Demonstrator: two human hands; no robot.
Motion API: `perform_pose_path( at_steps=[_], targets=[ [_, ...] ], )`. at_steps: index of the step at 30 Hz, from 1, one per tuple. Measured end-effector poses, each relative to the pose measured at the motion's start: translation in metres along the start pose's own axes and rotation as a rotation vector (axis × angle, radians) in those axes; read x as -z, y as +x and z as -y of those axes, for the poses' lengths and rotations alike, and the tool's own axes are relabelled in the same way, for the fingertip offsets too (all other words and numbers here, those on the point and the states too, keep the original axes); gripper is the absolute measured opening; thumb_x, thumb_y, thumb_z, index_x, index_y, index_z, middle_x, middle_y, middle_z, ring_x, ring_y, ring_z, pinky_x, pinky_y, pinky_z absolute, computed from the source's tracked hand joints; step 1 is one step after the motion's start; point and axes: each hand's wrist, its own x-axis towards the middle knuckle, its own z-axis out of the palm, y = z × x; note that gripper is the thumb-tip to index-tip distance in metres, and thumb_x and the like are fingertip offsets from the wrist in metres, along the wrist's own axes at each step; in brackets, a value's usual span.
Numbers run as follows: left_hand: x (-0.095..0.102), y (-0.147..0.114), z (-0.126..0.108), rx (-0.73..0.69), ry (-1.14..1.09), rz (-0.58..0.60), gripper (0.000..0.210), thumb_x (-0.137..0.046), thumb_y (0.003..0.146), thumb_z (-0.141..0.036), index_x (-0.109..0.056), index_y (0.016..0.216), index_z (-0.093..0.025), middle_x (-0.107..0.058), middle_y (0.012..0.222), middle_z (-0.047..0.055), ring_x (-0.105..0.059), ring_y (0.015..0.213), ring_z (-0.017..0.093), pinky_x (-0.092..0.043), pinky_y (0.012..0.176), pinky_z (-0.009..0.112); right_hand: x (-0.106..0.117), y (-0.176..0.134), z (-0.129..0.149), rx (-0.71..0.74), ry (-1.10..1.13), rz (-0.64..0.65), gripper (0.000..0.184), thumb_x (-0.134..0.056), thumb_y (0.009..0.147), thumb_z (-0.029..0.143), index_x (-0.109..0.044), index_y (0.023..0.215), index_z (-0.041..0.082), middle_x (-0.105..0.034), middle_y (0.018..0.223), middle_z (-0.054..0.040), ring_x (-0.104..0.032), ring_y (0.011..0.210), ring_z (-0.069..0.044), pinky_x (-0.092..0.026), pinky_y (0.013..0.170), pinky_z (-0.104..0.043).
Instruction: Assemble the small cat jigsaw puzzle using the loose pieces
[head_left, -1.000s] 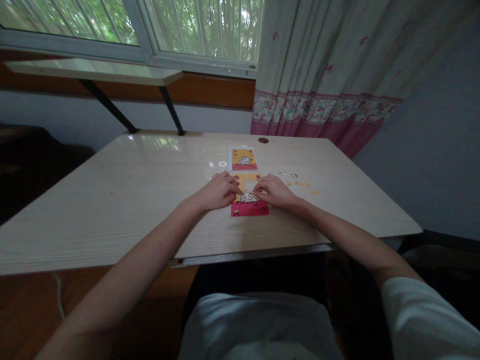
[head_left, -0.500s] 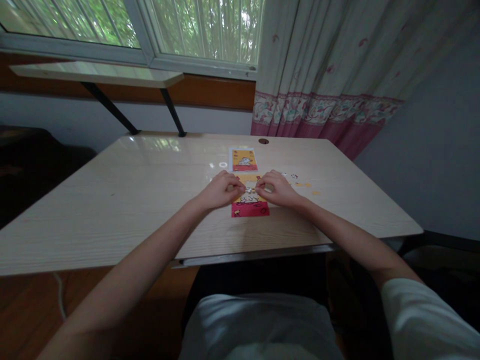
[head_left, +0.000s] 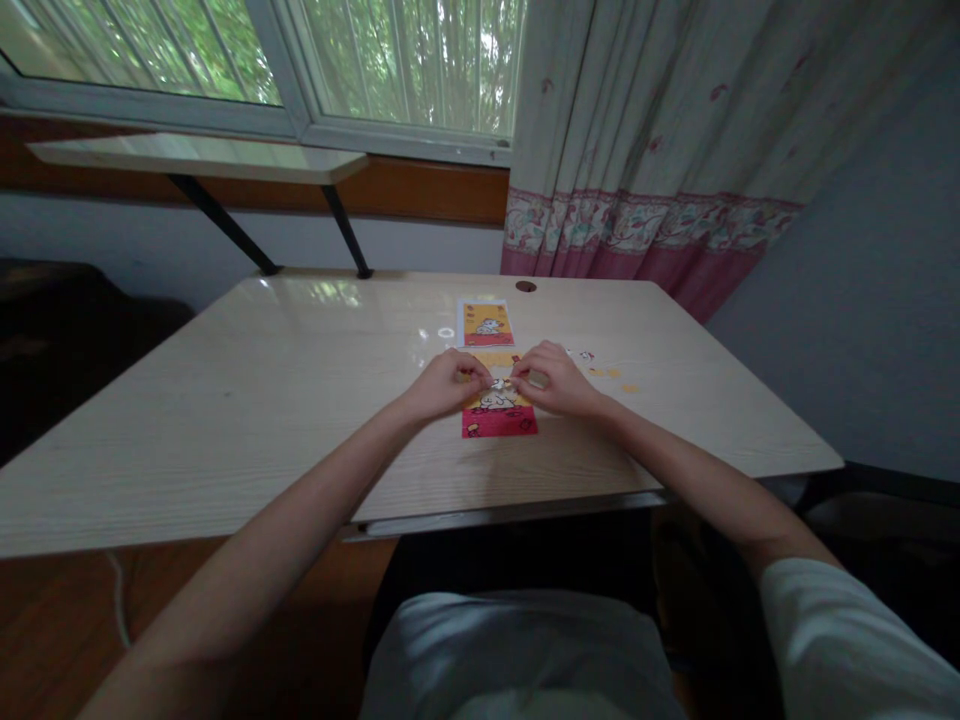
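On the left of the worktop [head_left: 300, 430], the left hand [head_left: 450, 385] reaches in with thumb and forefinger pinched together at the edge of a small white piece [head_left: 499, 384]. Just beyond this hand and a little to its right, a printed card [head_left: 487, 323] lies flat, probably put there so that its yellow and red scene can be looked at without lifting the head. Nearer the person lies a larger picture [head_left: 499, 422] with a matching scene, its red band turned toward the body, the same way up as the card; that seems to make comparing the two easy. The small white piece is over the middle of this picture, to the right of the left hand's fingertips and to the left of the right hand's. The right hand [head_left: 556, 382] pinches its other side, thumb against forefinger; holding it from both ends likely gives finer control over so slight a thing. Whether the piece touches the picture beneath, I cannot tell. Farther right, loose yellow pieces [head_left: 604, 373] and loose white pieces [head_left: 586, 356] lie scattered, apparently kept aside within the right hand's easy reach.
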Motion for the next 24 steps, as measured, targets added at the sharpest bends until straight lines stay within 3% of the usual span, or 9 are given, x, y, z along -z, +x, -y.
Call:
perform_pose_path(
  at_steps=[4,10,18,22,24],
  targets=[
    [0.003,0.001,0.005,-0.033,0.14,-0.027,0.015,-0.06,0.079,-0.021,-0.075,0.077,-0.019,-0.073,0.079,0.005,-0.062,0.081,0.02,-0.045,0.084,0.037,0.004,-0.001,-0.004,-0.055,-0.025,0.004,0.012,-0.06,0.088,0.028,-0.068,0.085,0.019,-0.069,0.084,-0.006,-0.056,0.084,-0.02,-0.036,0.08,-0.035],
    [0.005,0.002,0.016,-0.109,0.312,0.037,0.019,-0.057,0.082,-0.023,-0.076,0.083,-0.02,-0.075,0.087,0.006,-0.063,0.081,0.021,-0.043,0.085,0.04,0.001,0.0,-0.008,-0.142,-0.068,0.102,0.01,-0.064,0.085,0.026,-0.07,0.083,0.018,-0.069,0.084,-0.0061,-0.055,0.084,-0.02,-0.035,0.08,-0.034],
    [0.004,0.001,0.018,-0.113,0.39,0.049,0.02,-0.056,0.085,-0.025,-0.075,0.084,-0.02,-0.075,0.09,0.007,-0.06,0.082,0.023,-0.043,0.083,0.039,-0.006,0.0,-0.011,-0.154,-0.063,0.14,0.012,-0.064,0.085,0.028,-0.071,0.083,0.018,-0.069,0.084,-0.006,-0.056,0.084,-0.02,-0.036,0.08,-0.033],
    [0.006,0.0,0.019,-0.086,0.391,0.034,0.019,-0.057,0.084,-0.025,-0.075,0.085,-0.019,-0.075,0.09,0.007,-0.06,0.083,0.023,-0.043,0.083,0.039,0.017,0.003,-0.017,-0.161,-0.017,0.154,0.012,-0.063,0.083,0.026,-0.071,0.081,0.017,-0.069,0.081,-0.0057,-0.057,0.081,-0.018,-0.038,0.08,-0.032],
    [0.007,0.0,0.02,-0.076,0.392,0.027,0.02,-0.057,0.084,-0.025,-0.075,0.086,-0.02,-0.075,0.089,0.007,-0.06,0.083,0.023,-0.042,0.084,0.039,0.038,0.001,-0.023,-0.193,0.05,0.241,0.012,-0.062,0.08,0.025,-0.071,0.078,0.017,-0.068,0.076,-0.0045,-0.057,0.077,-0.017,-0.039,0.076,-0.03]
  ],
)
